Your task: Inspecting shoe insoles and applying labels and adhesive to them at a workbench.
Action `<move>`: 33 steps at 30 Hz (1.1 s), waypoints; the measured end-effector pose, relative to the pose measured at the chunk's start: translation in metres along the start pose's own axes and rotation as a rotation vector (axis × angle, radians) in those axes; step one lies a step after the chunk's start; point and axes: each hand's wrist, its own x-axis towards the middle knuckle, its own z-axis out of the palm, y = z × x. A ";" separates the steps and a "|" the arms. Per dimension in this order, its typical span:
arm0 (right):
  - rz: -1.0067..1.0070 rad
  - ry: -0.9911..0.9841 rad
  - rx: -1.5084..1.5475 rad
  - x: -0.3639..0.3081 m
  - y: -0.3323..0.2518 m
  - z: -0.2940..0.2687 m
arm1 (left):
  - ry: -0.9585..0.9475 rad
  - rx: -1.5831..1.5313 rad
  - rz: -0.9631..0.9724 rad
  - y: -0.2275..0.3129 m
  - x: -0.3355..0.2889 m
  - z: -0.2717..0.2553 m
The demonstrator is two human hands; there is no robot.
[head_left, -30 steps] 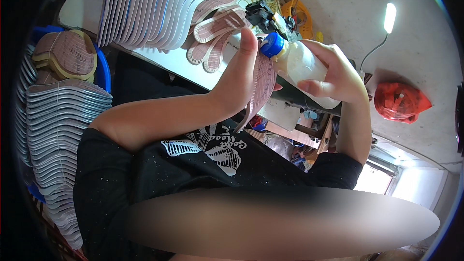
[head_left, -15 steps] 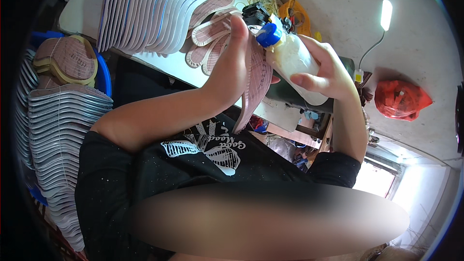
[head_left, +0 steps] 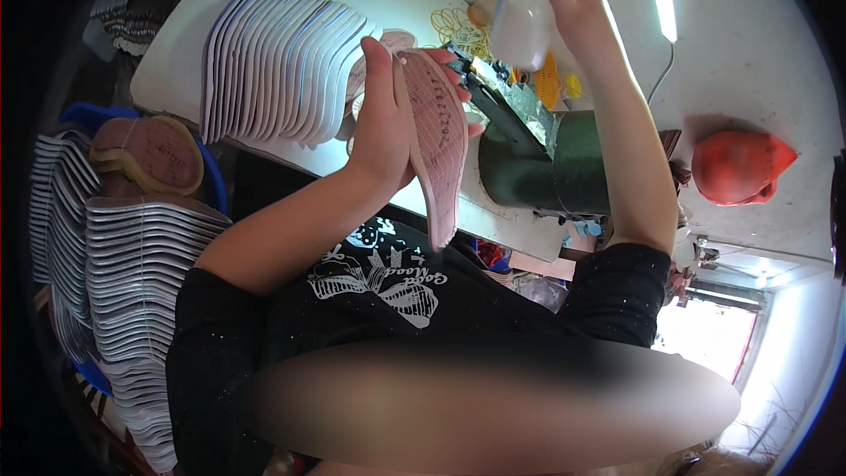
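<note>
My left hand [head_left: 384,128] is closed around a pinkish, curved shoe insole [head_left: 438,145] with a grid pattern and dark print, held on edge with its narrow end hanging toward my black shirt. Fingers show past its far side, the thumb on the near side. My right hand [head_left: 577,13] is raised at the upper edge, gripping a translucent white squeeze bottle [head_left: 524,26]; the bottle's cap end is cut off by the frame. Between the hands, behind the insole, is a dark machine arm [head_left: 502,106] joined to a dark green cylinder [head_left: 577,154].
A fanned row of white-edged insoles [head_left: 273,62] lies on the white table [head_left: 167,70]. At left, tied insole stacks [head_left: 150,273] and yellowish-edged pieces [head_left: 150,154] sit by a blue basket [head_left: 211,172]. A lit lamp [head_left: 664,13] and red bag [head_left: 740,166] are at right.
My right hand has lifted the bottle up and away from the insole. The insole, in my left hand, has turned to show more of its printed face. The green cylinder is now more exposed.
</note>
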 end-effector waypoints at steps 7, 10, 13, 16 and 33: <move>0.334 -0.071 -0.614 0.092 0.059 0.029 | -0.017 -0.072 -0.001 -0.008 0.004 -0.005; 0.179 0.107 -0.526 0.128 0.145 0.041 | -0.010 -0.084 -0.009 -0.005 0.007 -0.006; 0.415 -0.003 -0.377 0.136 0.166 0.062 | -0.007 -0.099 0.012 -0.001 0.010 -0.012; 0.449 -0.031 -0.370 0.134 0.187 0.075 | -0.005 -0.104 0.030 0.003 0.015 -0.016; -0.738 -0.185 -0.609 -0.087 -0.045 0.037 | -0.060 -0.200 -0.025 0.001 0.002 0.001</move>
